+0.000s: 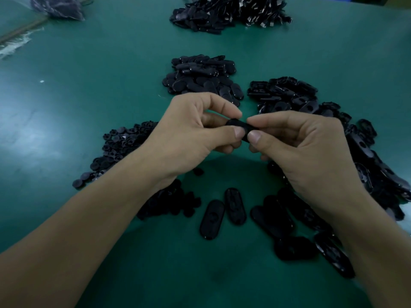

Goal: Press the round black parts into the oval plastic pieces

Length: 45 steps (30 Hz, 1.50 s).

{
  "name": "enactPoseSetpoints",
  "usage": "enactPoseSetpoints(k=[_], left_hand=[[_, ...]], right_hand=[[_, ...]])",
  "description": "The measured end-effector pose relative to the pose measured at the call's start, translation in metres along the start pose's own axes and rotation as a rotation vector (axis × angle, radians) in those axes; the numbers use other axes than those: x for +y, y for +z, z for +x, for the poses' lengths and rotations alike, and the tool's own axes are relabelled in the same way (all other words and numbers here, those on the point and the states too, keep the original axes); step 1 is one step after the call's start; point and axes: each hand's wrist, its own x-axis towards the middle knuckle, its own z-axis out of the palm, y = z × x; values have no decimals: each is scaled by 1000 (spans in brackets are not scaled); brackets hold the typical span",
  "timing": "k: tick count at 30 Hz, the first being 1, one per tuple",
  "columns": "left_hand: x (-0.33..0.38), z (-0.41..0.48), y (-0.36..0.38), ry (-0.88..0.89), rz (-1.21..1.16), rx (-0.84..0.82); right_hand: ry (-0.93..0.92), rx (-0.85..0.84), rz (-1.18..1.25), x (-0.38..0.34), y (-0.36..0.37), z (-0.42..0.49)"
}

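Between the two thumbs, just above the worktop (89,74): one oval plastic piece (241,127), black, pinched end to end. Left hand (191,130) has its fingers (238,132) curled round the left end, thumb on top. Right hand (300,147) mirrors it on the right end, thumb tips nearly touching. Both hands are clenched on that one piece. Can't tell if a round part is already in it, since the thumbs cover the middle.

Reads as the press-in step. To do it well:
- back the underside with the index fingers directly under the seat
- push both thumbs straight down with even load; an angled push likely seats it cocked
- check it sits flush before letting go

Outward: the round black parts (124,143) are heaped left of the left wrist, some running under the forearm. Two loose ovals (212,218) lie flat side by side between the forearms, with more beneath the right forearm. The right heap (289,94) shows ovals with open holes, probably unfilled stock. The rear heap (200,78) is just behind the hands; filled or not, can't tell. The far heap (229,12) at the worktop edge is too blurred to identify.
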Motion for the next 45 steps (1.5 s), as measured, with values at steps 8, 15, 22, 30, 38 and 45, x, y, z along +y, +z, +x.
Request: enactPoseSetpoints(k=[8, 15, 22, 30, 38, 45], left_hand=[[-1, -1, 2, -5, -32, 10], [-4, -1, 2, 39, 37, 22], [-2, -2, 2, 97, 126, 14], [-3, -1, 0, 41, 62, 17], [-3, -1, 0, 56, 74, 7], [-4, -1, 0, 125, 209, 48]], right_hand=[[30, 37, 25, 0, 2, 0], [52, 42, 36, 3, 2, 0], [47, 59, -3, 6, 3, 0], [35, 30, 22, 4, 4, -1], [28, 37, 7, 7, 2, 0], [15, 72, -82, 12, 5, -2]])
